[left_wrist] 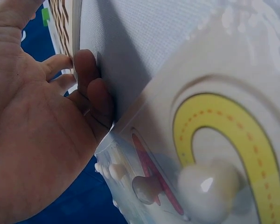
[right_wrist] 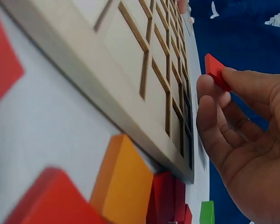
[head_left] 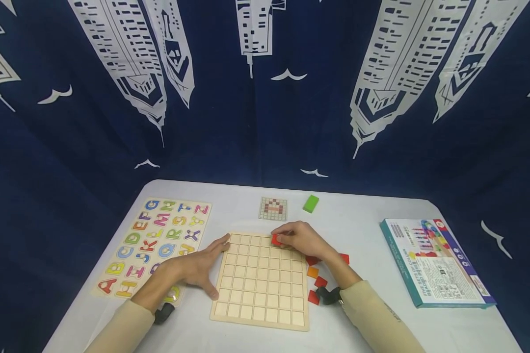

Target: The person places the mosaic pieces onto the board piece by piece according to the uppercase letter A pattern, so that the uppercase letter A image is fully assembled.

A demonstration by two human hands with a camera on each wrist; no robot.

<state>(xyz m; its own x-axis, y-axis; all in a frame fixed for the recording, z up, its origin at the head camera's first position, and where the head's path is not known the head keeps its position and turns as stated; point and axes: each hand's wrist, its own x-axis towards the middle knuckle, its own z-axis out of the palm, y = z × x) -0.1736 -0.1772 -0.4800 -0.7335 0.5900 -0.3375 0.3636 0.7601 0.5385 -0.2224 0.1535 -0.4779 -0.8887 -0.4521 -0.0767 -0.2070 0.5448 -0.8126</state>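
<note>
Right hand (head_left: 301,239): thumb and fingers pinch one red tile (head_left: 275,240) by its edges. Tile location: over the far row of the gridded board (head_left: 258,285), toward the right; the right wrist view shows it raised off the surface, broad face tilted. Outline roughly square, no clear long axis.

Left hand (head_left: 196,268): thumb and fingers spread wide, along the board's left edge, fingertips near the far corner; nothing gripped.

Board: looks near square, flat on the table (head_left: 357,211); side edges run away from the person, near edge slightly skewed, right end closer.

Obstructions: right hand hides the far right corner; right forearm partly covers loose red tiles (head_left: 320,282) just right of the board. Orange tile (head_left: 312,272) lies among them. Left hand and forearm overlap the alphabet board (head_left: 193,203), whose knobs show in the left wrist view.

Beyond the board: pattern card (head_left: 273,209); right of it, green block (head_left: 311,204), long axis slanting away rightward. Far right: printed box (head_left: 439,262), lying flat, long axis running from far left to near right. Behind: dark blue cloth (head_left: 256,137), white buildings and birds.
</note>
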